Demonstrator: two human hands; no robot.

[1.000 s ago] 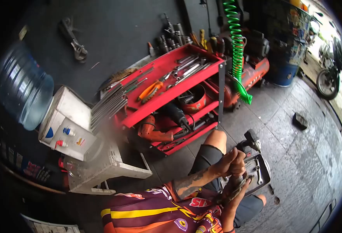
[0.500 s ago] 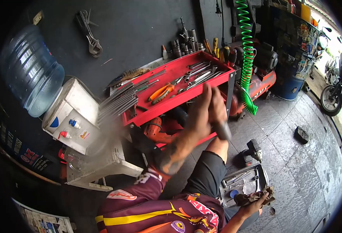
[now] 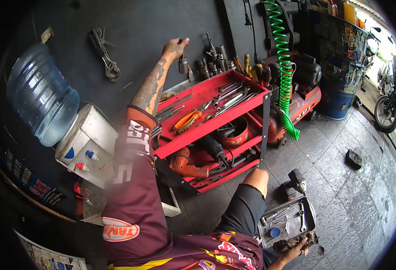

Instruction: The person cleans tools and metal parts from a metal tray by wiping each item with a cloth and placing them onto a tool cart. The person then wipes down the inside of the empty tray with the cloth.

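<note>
My left hand (image 3: 175,47), on the tattooed arm, is stretched far forward over the back of the red tool cart (image 3: 216,110). Its fingers are closed around a dark metal socket (image 3: 182,65), which hangs below them beside several upright sockets (image 3: 212,67). Low on the right, my right hand (image 3: 298,252) grips a crumpled, dirty brown rag (image 3: 312,237). Just beyond that hand lies a metal tray (image 3: 314,211) with wrenches (image 3: 302,216) and a blue round cap (image 3: 275,232). Orange-handled pliers (image 3: 187,120) and several wrenches (image 3: 227,101) rest in the cart's top tray.
A cordless impact wrench (image 3: 293,184) stands on the tiled floor beyond the tray. Drills (image 3: 184,164) lie on the cart's lower shelf. A green coiled hose (image 3: 283,67) hangs before a red compressor (image 3: 303,105). At left is a water dispenser (image 3: 87,144) with a large bottle (image 3: 42,99).
My left hand has swung forward and left, from above the cart's near corner to the upright sockets, carrying the socket. My right hand still holds the rag, slightly lower in view.
</note>
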